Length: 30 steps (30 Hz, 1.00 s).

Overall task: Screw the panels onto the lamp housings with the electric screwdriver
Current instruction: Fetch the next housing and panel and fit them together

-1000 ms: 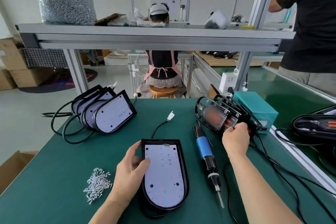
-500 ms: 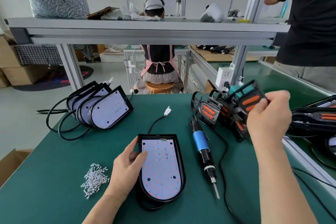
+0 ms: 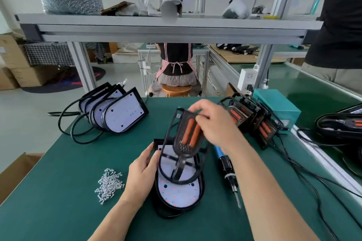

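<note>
A black lamp housing with a white LED board lies flat on the green table in front of me. My left hand grips its left edge. My right hand holds a black panel with two orange strips, tilted above the housing's upper half. The electric screwdriver, blue-bodied, lies on the table just right of the housing, partly hidden under my right forearm. A small heap of silver screws lies left of my left hand.
Several housings with LED boards lean together at the back left, their black cables looped around them. A row of panels stands at the back right against a teal box. A conveyor runs along the right. People are beyond the bench.
My right hand has carried one panel from the row at the right leftward and now holds it over the housing. My left hand stays on the housing's left edge.
</note>
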Tool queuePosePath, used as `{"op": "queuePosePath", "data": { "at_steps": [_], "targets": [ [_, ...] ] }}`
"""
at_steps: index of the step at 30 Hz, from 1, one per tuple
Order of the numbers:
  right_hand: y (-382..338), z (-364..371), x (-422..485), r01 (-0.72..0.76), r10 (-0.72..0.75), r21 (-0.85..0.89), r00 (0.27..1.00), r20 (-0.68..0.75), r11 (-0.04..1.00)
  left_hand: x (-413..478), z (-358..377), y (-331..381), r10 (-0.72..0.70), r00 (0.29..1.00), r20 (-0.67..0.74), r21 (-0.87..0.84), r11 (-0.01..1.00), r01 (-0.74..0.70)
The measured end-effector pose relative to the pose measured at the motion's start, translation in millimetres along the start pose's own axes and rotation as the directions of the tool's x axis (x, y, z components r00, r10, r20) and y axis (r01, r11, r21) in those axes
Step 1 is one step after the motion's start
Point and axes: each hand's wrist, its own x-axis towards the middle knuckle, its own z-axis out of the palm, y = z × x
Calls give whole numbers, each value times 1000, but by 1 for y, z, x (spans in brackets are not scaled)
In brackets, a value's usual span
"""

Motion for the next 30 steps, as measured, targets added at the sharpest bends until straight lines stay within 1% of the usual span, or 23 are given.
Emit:
{"op": "queuePosePath", "data": {
  "at_steps": [3, 6, 12, 14, 16, 17, 19, 21, 23, 25, 27, 30],
  "targets": [
    [6, 23, 10, -37, 41, -38, 993, 108, 999, 2, 0, -1, -1, 1000, -17, -23, 1000, 1],
    [11, 27, 22, -105, 106, -16, 973, 204, 994, 1, 1, 0, -11, 1000, -6, -23, 1000, 11],
    [19, 34, 34, -192, 169, 41, 934, 314, 981, 0, 2, 1, -11, 1000, 18, -29, 999, 12],
    [23, 46, 29, -206, 182, 31, 918, 353, 978, 0, 3, 1, 2, 1000, 18, -38, 999, -2],
    [26, 59, 21, -168, 168, -28, 929, 329, 985, -2, 4, 3, -6, 1000, 20, -32, 999, 6],
    [28, 64, 16, -127, 144, -77, 947, 286, 989, -3, 5, 4, -15, 1000, 18, -26, 1000, 15],
    [31, 73, 5, -37, 77, -240, 984, 159, 970, -4, 4, 7, -21, 1000, 7, -10, 1000, 21],
    [32, 77, -7, 38, -22, -380, 999, 46, 924, -4, 3, 9, -26, 1000, 0, 1, 1000, 26],
    [32, 79, -17, 84, -84, -402, 996, 17, 912, -5, 3, 14, -22, 1000, 3, 0, 1000, 22],
    [34, 80, -26, 53, -60, -388, 998, -6, 920, -7, 3, 17, -18, 1000, 5, -9, 1000, 18],
    [37, 81, -35, -26, 14, -386, 999, -33, 922, -8, 3, 19, -22, 1000, 5, -8, 1000, 22],
    [42, 84, -45, -98, 101, -311, 995, -8, 945, -9, 3, 19, -28, 1000, -3, 5, 1000, 28]
  ]
}}
